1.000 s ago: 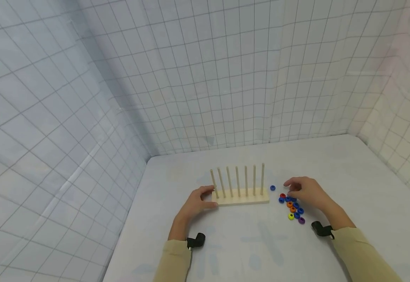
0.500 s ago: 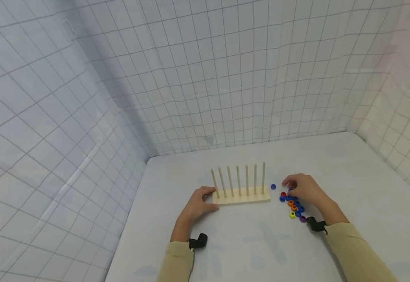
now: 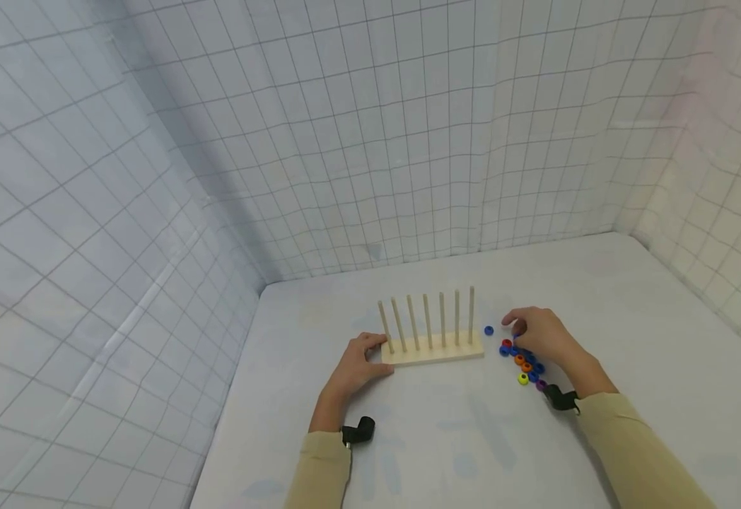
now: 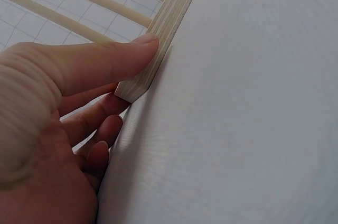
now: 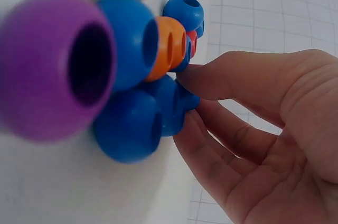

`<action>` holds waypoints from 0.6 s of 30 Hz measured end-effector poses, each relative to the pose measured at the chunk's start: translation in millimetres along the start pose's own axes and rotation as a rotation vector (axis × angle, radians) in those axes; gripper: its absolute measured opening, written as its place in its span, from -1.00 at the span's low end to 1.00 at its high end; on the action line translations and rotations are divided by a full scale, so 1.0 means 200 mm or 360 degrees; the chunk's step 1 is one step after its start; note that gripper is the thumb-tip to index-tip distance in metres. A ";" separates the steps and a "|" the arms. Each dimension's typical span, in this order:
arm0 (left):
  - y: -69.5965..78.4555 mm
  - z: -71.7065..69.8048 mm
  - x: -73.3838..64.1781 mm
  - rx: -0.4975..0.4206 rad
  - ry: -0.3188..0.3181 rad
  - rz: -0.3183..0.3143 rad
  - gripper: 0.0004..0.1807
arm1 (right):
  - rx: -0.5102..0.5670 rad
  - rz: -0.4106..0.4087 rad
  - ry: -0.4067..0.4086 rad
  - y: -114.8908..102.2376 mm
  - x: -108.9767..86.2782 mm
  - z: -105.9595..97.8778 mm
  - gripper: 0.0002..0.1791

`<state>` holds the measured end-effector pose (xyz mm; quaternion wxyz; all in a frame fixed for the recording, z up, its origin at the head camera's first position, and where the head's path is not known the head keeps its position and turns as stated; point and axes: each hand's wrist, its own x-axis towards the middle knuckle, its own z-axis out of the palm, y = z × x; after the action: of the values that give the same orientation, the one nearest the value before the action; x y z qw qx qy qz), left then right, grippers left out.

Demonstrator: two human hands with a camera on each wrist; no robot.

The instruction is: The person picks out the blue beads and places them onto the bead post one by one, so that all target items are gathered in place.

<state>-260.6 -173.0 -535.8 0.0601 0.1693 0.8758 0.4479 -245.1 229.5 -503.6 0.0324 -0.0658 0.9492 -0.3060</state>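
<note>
At three o'clock of the wooden rack [image 3: 437,351], beads [image 3: 526,367] cluster. Right hand [image 3: 547,338] pinches a blue bead [image 5: 188,100]; left hand [image 3: 353,366] grips the rack's nine o'clock end. Over the last second the right hand has edged toward nine o'clock; pegs [image 3: 443,318] remain bare. Inference: picking-up stage, nothing threaded. No brands, labels or writing legible.

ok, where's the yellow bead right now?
In the head view, the yellow bead lies on the table, right of the wooden peg rack, at the near-left edge of the bead cluster, just left of a blue bead.
</note>
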 end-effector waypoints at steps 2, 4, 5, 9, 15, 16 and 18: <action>0.00 0.00 0.00 -0.0009 -0.0004 0.0020 -0.26 | 0.0004 0.0003 0.0018 -0.01 0.00 0.00 -0.57; 0.00 0.00 -0.01 -0.0005 -0.0011 0.0021 -0.27 | 0.0021 -0.0008 0.0032 -0.02 0.00 -0.01 -0.53; -0.01 0.00 -0.01 -0.0004 -0.0011 0.0024 -0.27 | 0.0029 -0.0012 0.0044 -0.03 0.00 -0.01 -0.51; -0.01 0.00 -0.01 0.0004 -0.0009 0.0022 -0.29 | 0.0039 -0.0032 0.0081 -0.05 -0.01 -0.03 -0.47; -0.01 0.01 0.00 -0.0001 -0.0006 0.0036 -0.29 | 0.0010 -0.0028 0.0159 -0.08 -0.02 -0.06 -0.45; -0.01 0.01 0.00 0.0001 -0.0007 0.0034 -0.29 | 0.0009 -0.0031 0.0176 -0.08 -0.02 -0.07 -0.45; -0.01 0.01 0.00 0.0010 -0.0006 0.0031 -0.29 | 0.0006 -0.0039 0.0211 -0.10 -0.03 -0.08 -0.44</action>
<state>-261.5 -172.9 -538.8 0.0567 0.1789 0.8754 0.4455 -239.0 223.9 -479.3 -0.0344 -0.0570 0.9478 -0.3119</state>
